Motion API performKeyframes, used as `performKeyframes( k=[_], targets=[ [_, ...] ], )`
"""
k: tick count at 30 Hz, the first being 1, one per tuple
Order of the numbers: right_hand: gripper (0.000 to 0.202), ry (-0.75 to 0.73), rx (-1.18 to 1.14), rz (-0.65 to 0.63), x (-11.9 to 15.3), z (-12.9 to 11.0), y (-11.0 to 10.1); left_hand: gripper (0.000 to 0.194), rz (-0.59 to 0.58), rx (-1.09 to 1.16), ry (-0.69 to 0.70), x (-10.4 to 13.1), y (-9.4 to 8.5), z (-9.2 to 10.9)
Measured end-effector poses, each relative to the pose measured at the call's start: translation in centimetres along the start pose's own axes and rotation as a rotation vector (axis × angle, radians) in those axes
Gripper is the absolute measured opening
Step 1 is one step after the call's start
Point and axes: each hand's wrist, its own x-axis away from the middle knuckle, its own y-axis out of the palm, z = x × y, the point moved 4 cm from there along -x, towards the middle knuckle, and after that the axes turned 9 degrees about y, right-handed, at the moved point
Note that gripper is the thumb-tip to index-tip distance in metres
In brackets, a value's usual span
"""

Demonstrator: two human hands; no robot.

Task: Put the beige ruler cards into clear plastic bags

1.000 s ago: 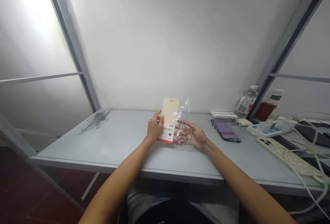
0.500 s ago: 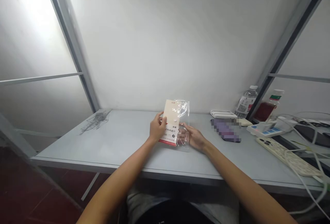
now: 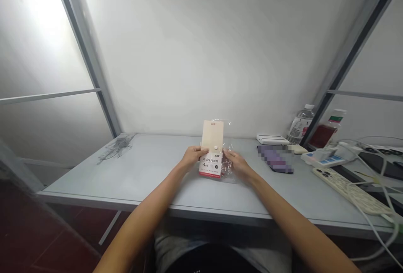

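Note:
In the head view, a cream ruler-set packet with a red bottom strip and dark Chinese print stands nearly upright over the middle of the table. A clear plastic sleeve spreads out past its right side. My left hand is closed on the packet's left edge, thumb across the front. On the other side, my right hand pinches the packet's right edge together with the crinkled plastic. Fingers behind the packet are partly hidden.
Grey table against a white wall. At right are a purple phone, a white box-shaped device, a water bottle, a red-filled bottle, a power strip, a cream phone case and loose cables. Dark scribbles mark the left.
The packet has turned to face me more squarely and straightened. My left hand has slid lower along its left edge. My right hand has moved onto its right edge.

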Motion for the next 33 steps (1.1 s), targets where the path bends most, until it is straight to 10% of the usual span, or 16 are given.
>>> performKeyframes(
  k=[33],
  targets=[
    [0.040, 0.004, 0.339, -0.042, 0.9, -0.2, 1.0, 0.031, 0.001, -0.166, 0.060, -0.1, 0.1, -0.1]
  ],
)
